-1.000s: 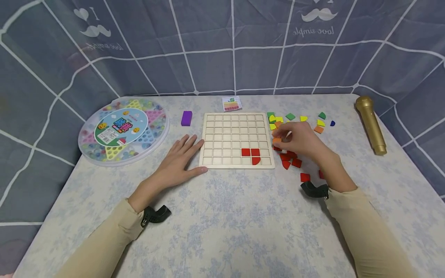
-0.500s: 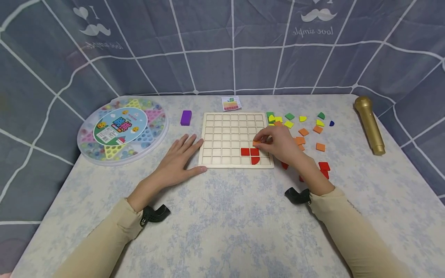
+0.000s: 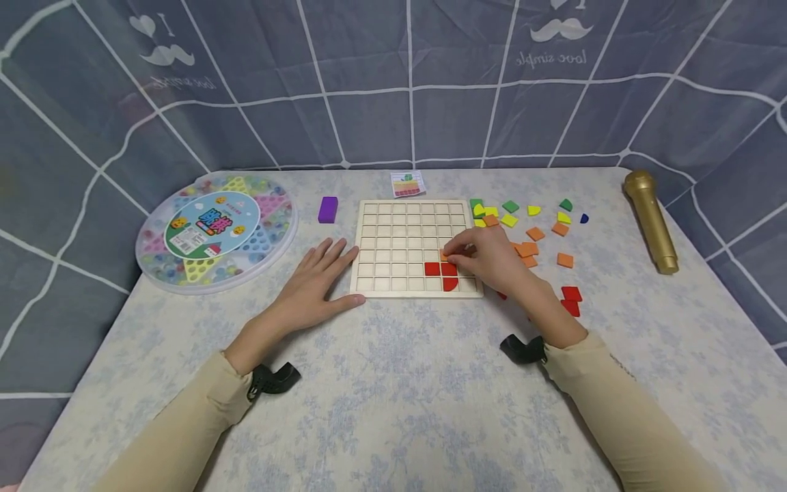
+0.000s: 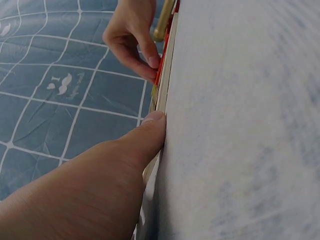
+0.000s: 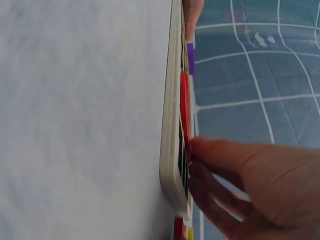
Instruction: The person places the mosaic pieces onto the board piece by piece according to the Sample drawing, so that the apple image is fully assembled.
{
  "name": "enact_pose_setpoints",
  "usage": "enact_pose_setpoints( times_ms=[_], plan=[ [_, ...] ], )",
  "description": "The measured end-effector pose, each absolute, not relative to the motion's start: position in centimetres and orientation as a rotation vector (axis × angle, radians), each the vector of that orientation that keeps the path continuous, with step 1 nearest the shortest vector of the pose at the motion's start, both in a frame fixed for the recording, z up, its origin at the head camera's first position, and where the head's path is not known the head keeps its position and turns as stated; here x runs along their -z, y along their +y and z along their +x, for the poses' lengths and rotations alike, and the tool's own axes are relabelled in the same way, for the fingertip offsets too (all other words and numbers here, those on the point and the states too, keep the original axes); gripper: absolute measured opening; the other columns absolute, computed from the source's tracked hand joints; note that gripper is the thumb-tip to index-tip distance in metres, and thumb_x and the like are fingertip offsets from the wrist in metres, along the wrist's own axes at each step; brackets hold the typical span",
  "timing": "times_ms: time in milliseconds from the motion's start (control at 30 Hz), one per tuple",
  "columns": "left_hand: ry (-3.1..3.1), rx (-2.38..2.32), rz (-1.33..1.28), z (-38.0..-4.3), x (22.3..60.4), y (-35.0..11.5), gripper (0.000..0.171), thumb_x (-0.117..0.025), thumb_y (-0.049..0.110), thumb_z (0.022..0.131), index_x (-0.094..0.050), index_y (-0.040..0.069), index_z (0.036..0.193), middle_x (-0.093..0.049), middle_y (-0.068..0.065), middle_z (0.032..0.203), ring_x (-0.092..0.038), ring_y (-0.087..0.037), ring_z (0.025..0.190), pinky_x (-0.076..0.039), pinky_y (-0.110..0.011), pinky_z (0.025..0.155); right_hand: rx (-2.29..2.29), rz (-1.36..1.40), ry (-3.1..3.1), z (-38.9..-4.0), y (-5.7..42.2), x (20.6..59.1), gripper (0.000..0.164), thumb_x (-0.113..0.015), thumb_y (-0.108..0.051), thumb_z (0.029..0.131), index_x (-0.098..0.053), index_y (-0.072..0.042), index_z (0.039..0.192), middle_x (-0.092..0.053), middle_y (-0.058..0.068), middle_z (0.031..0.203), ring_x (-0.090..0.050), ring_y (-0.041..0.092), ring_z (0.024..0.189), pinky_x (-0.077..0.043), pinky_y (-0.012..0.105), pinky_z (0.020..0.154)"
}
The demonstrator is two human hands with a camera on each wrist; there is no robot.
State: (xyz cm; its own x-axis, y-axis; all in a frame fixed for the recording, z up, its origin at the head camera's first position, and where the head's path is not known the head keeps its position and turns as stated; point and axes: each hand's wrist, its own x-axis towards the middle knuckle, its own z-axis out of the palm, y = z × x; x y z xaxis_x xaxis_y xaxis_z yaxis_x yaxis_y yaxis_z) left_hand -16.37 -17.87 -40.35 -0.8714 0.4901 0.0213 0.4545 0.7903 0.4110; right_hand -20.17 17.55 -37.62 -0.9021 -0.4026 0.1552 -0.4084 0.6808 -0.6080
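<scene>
A wooden grid board (image 3: pixel 391 242) lies flat on the table. My left hand (image 3: pixel 313 288) rests palm down beside it, fingers spread, with thumb and fingertips at its left edge; in the left wrist view the thumb (image 4: pixel 142 137) presses against the board's side. Low on the grid sit two red square tiles (image 3: pixel 432 269) and a red rounded tile (image 3: pixel 450 284). Just above them, my right hand (image 3: pixel 492 258) pinches an orange tile (image 3: pixel 444 253) between thumb and fingers, right at the grid. Those fingers hide most of the tile.
Right of the board lie loose orange tiles (image 3: pixel 527 249), red tiles (image 3: pixel 571 294), yellow and green ones. A gold microphone-shaped object (image 3: pixel 652 222) lies far right. Behind the board is a small picture card (image 3: pixel 408 183); to the left are a purple block (image 3: pixel 328 210) and a round game box (image 3: pixel 215 229).
My right hand has gone from the loose tiles leftward onto the board, carrying an orange tile, then shifted slightly further left. My left hand has stayed in place.
</scene>
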Motion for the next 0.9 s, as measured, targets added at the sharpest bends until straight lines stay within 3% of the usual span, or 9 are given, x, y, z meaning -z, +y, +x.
enact_pose_setpoints(
  times_ms=[300, 533, 700, 900],
  plan=[
    [2.898, -0.627, 0.763, -16.3, 40.4, -18.0, 0.093, -0.07, 0.052, 0.098, -0.024, 0.015, 0.17, -0.013, -0.015, 0.177, -0.002, -0.038, 0.165, 0.0, -0.058, 0.133, -1.021, 0.474, -2.889, -20.8, 20.7, 36.8, 0.021, -0.077, -0.007, 0.096, -0.079, -0.003, 0.116, -0.077, 0.016, 0.107, -0.076, 0.034, 0.096, -0.063, 0.05, 0.088],
    [2.899, -0.629, 0.757, -16.3, 40.5, -18.1, 0.093, -0.07, 0.052, 0.098, -0.024, 0.015, 0.17, -0.013, -0.015, 0.177, -0.002, -0.037, 0.165, 0.0, -0.059, 0.133, -0.998, 0.31, -2.933, -21.1, 22.3, 36.8, 0.033, -0.081, -0.012, 0.094, -0.075, 0.0, 0.124, -0.077, 0.019, 0.114, -0.075, 0.038, 0.101, -0.063, 0.052, 0.09],
    [2.904, -0.626, 0.759, -16.3, 40.5, -18.1, 0.093, -0.07, 0.052, 0.098, -0.024, 0.016, 0.17, -0.013, -0.014, 0.177, -0.002, -0.037, 0.165, -0.001, -0.059, 0.133, -0.923, 0.326, -2.956, -21.4, 22.6, 37.5, 0.026, -0.08, -0.014, 0.095, -0.077, -0.001, 0.118, -0.076, 0.018, 0.113, -0.072, 0.036, 0.1, -0.062, 0.052, 0.09],
    [2.903, -0.626, 0.77, -16.4, 40.4, -17.9, 0.094, -0.071, 0.053, 0.097, -0.024, 0.015, 0.17, -0.013, -0.014, 0.177, -0.003, -0.038, 0.165, -0.001, -0.059, 0.133, -0.888, 0.342, -2.978, -21.4, 23.1, 37.6, 0.018, -0.082, -0.018, 0.094, -0.079, -0.006, 0.108, -0.076, 0.013, 0.099, -0.072, 0.031, 0.092, -0.06, 0.044, 0.082]
  ],
)
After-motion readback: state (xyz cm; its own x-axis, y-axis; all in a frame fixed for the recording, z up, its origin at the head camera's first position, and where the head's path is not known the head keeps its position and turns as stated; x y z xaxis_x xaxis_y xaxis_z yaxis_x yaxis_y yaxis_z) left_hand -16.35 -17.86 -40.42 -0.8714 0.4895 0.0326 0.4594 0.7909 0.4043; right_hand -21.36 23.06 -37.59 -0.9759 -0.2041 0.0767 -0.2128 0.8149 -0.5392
